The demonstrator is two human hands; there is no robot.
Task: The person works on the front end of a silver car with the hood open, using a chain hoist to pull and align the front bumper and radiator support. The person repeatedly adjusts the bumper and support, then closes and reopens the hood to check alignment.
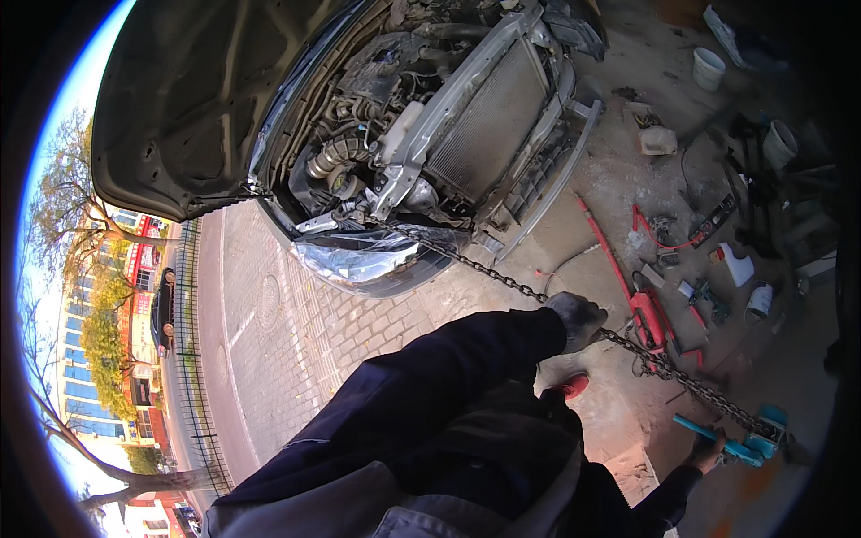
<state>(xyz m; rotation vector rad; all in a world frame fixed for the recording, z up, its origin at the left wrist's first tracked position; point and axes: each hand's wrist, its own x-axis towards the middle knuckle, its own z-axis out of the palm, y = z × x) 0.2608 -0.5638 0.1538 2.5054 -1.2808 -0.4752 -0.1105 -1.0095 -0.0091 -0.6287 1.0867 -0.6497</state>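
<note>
A steel chain runs taut from the front corner of a car down to the right. My left hand, which looks dark grey and gloved, is closed around its middle. At the chain's lower right end is a teal lever hoist. My right hand is wrapped round the hoist's teal lever handle. The car's bonnet is up and its bumper is off, baring the engine, radiator and headlight. How the chain is fastened at the car is hard to make out.
A red long-handled floor jack lies just beyond the chain. Past it are hand tools, a white bottle, a can and white buckets. My red shoe stands below the chain. A fence borders the paving at left.
</note>
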